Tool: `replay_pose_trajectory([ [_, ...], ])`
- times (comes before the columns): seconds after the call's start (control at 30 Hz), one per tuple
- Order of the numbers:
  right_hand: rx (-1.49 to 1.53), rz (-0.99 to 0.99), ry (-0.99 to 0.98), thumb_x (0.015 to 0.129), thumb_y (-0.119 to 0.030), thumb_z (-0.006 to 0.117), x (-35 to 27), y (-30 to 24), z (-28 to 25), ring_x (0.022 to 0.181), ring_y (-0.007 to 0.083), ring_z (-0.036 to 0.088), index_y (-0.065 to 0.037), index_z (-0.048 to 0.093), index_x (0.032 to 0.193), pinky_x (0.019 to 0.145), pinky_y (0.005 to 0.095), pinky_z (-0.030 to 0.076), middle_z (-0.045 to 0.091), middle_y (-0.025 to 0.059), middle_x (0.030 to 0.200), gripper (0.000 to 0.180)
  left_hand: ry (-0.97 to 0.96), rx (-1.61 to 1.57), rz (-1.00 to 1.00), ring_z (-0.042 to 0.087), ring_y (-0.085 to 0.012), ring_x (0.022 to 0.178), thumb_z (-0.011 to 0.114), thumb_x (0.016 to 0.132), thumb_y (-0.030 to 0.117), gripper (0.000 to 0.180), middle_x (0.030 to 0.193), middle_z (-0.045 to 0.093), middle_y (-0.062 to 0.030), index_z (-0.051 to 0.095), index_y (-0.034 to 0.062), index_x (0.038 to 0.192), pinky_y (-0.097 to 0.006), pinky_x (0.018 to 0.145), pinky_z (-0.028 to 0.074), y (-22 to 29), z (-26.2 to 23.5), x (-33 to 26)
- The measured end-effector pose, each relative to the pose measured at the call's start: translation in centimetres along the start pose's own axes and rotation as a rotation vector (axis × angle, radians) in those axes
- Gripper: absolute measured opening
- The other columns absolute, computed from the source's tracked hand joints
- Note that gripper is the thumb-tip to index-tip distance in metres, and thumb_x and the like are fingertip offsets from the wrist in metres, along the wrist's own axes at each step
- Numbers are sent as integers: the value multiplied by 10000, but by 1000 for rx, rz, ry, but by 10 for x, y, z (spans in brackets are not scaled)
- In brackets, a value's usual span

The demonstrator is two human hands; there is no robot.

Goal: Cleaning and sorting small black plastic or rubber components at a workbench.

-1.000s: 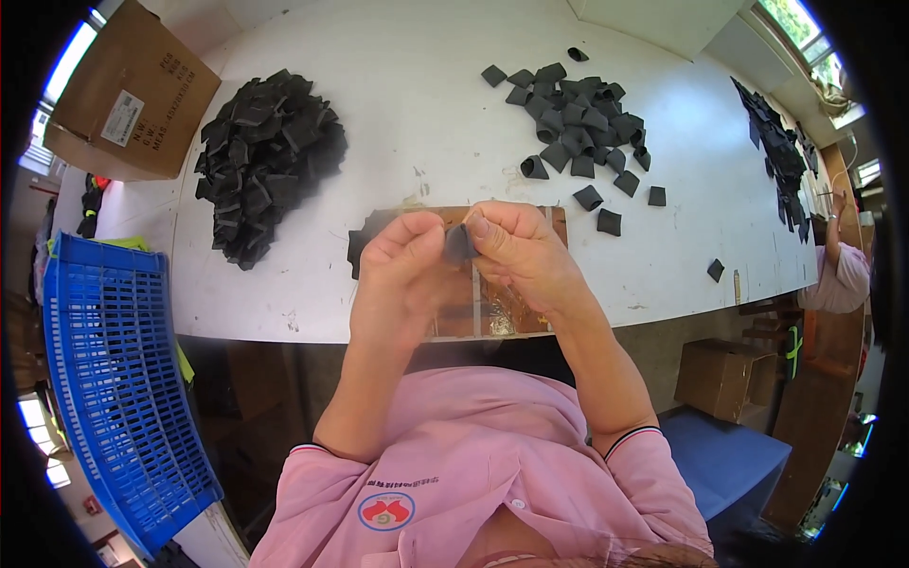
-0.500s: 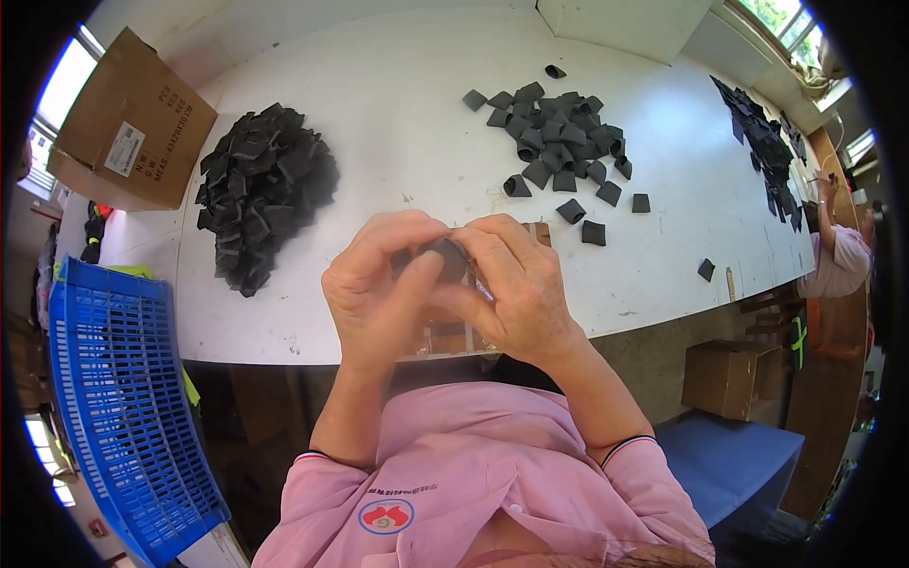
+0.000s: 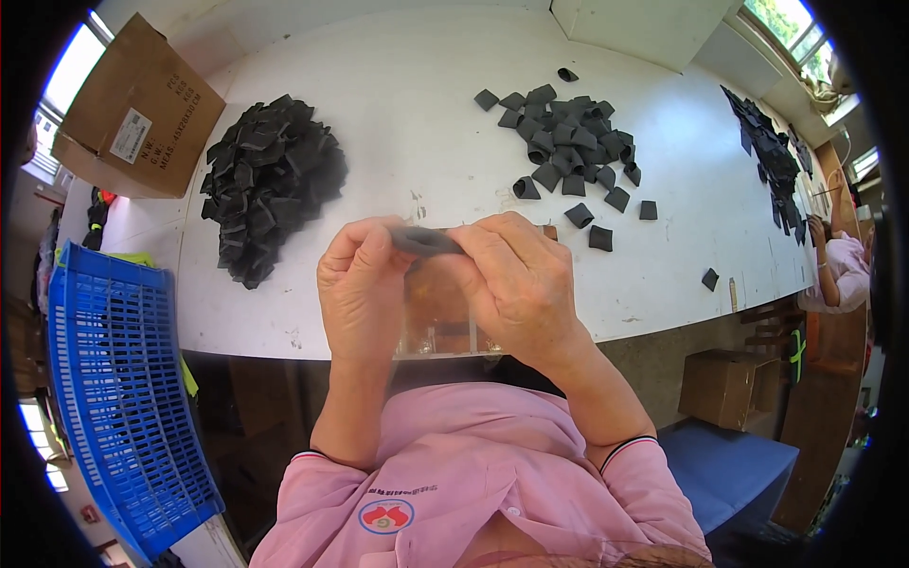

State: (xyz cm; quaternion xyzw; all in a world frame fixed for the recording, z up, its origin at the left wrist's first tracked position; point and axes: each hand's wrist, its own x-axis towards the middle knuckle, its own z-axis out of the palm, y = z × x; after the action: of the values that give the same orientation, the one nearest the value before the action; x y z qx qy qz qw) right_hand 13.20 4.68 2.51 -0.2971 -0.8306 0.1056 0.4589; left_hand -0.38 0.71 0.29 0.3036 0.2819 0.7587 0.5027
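Observation:
Between my two hands a black fabric piece (image 3: 423, 240) is stretched sideways, its rim opened into a flattened loop. My left hand (image 3: 362, 279) pinches one end between thumb and fingers. The other end is gripped by my right hand (image 3: 519, 279), whose fingers partly cover it. Under my hands, at the table's front edge, lies a brown taped board or box (image 3: 437, 317), mostly hidden. A tall heap of flat black pieces (image 3: 270, 185) sits to the left. Small black tube-like pieces (image 3: 573, 142) lie scattered in a looser pile to the right.
A cardboard box (image 3: 142, 109) stands on the white table (image 3: 407, 104) at far left, above a blue plastic crate (image 3: 128, 388). More black pieces (image 3: 769, 156) lie at far right, near another person (image 3: 838, 265). A blue stool (image 3: 724, 464) and cardboard box (image 3: 727, 386) are below.
The black piece was bunched between my fingers, with my left thumb over it. Now my hands have drawn slightly apart and its opening is pulled wide.

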Motion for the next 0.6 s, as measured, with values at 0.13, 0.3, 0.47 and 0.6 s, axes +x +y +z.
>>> replay_pose_trajectory([
  [0.13, 70, -43, 13, 662, -69, 653, -12, 18, 10, 596, 194, 517, -22, 529, 726, 464, 286, 409, 507, 58, 666, 147, 11, 128, 23, 490, -144, 761, 545, 831, 102, 112, 848, 556, -98, 568, -7, 845, -268, 714, 401, -6, -6, -9],
  [0.3, 132, -18, 60, 648, -61, 650, -16, 17, 15, 587, 191, 513, -32, 522, 683, 463, 283, 403, 506, 51, 647, 136, -26, 315, 142, 496, -132, 781, 567, 810, 81, 110, 856, 558, -97, 581, -22, 848, -245, 722, 390, -5, -1, -9],
  [0.47, -9, -69, 28, 641, -66, 642, -15, 16, 11, 555, 191, 487, -42, 505, 654, 441, 291, 383, 478, 43, 629, 139, -283, 787, 237, 519, -92, 716, 570, 764, -22, 85, 809, 569, -34, 607, 2, 837, -216, 613, 413, 8, 0, 8],
  [0.6, -52, -69, -13, 689, -94, 630, -8, 13, 9, 532, 196, 473, -45, 492, 647, 424, 286, 358, 469, 58, 611, 152, -135, 638, 211, 502, -93, 747, 551, 808, 12, 99, 844, 559, -67, 592, -18, 893, -195, 669, 396, -6, -11, 5],
])
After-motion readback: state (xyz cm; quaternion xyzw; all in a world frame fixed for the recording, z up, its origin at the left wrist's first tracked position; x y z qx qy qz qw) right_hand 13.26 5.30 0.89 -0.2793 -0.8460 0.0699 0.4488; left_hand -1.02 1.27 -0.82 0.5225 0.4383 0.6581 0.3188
